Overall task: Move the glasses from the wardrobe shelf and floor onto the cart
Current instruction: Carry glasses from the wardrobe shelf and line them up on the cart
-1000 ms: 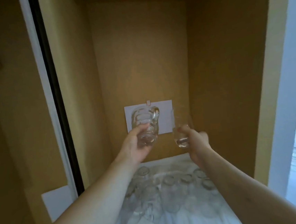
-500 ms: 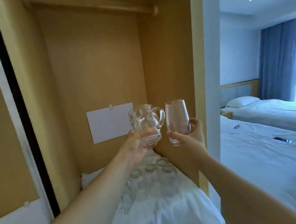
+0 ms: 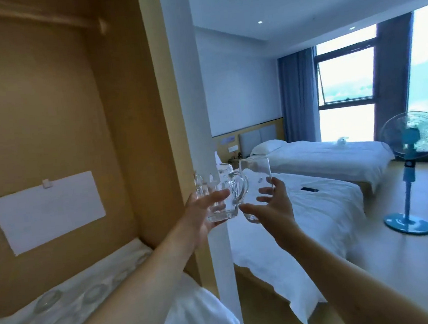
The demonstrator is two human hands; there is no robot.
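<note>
— So, what have you got on the far left?

— From my feed, the wardrobe shelf (image 3: 93, 275), covered with a white cloth (image 3: 196, 317). Several glasses (image 3: 96, 293) stand on it, blurred; I cannot count them. A white sheet of paper (image 3: 47, 211) is clipped to the wardrobe's back panel above.

— And the hands?

— I see the left hand (image 3: 202, 217) raised in front of the wardrobe's side panel, fingers and thumb curled round a clear handled mug (image 3: 221, 195), held upright with its handle pointing right. Just beside it, the right hand (image 3: 272, 208) grips a plain tumbler (image 3: 255, 181) near its base, thumb on the near side, fingers wrapped behind. The two glasses are close together; whether they touch, I cannot tell.

— Anything past them?

— I can make out two beds with white linen: the near bed (image 3: 317, 212), with a small dark object (image 3: 309, 189) lying on it, and the far bed (image 3: 330, 156) by the window. At far right a blue standing fan (image 3: 409, 169) is on the wooden floor.
</note>
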